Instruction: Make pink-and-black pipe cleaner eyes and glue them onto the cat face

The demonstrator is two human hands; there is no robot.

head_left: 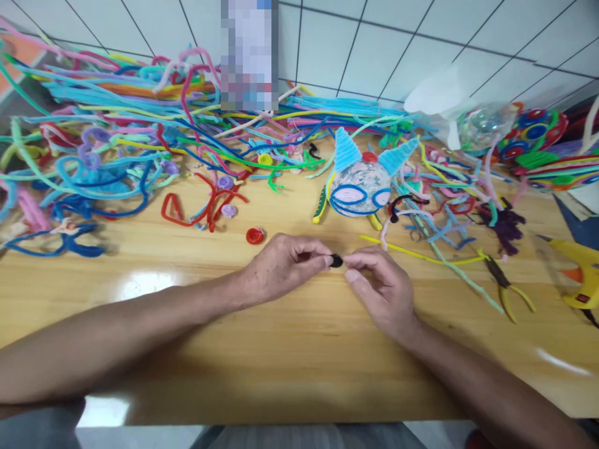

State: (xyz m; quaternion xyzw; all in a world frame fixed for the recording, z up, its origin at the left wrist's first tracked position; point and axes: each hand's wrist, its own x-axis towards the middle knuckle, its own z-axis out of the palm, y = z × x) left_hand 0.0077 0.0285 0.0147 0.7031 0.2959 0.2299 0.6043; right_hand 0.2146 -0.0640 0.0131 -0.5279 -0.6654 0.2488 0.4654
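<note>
The broad pale wooden tabletop (290, 374) runs under both my hands and on past the fingers. Beyond the fingers, mostly ahead and to the left, I see a tangled heap of fuzzy, many-coloured chenille stems (126, 93). Straight ahead of the right fingers sits a speckled grey-white ball with pointed light-blue ears and blue-rimmed eyes (362, 176). Far to their right lies a yellow plastic glue gun (583, 268), with a pair of dark-jawed pliers with yellow handles (503, 284) nearer in. Left of the pinch, just past my left hand (274, 269), rests a small red coiled chenille rosette (255, 236).

Smallest is the little black, rounded, fuzzy-looking piece (336, 260), pinched between the left thumb and forefinger and held above the tabletop. My right hand (386, 290) has its thumb and forefinger close together just beside it; from this distance I can't tell whether they grip an end of it.

I judge it very light, soft outside and bendable, not slippery, but easily crushed out of shape. I'd take it by the rim, lightly, with the fingertips.

The left fingertips cover part of its outline, and its coiling is too small to read. The picture's right edge cuts off the glue gun, and a pixelated block masks something beyond the fingers.
</note>
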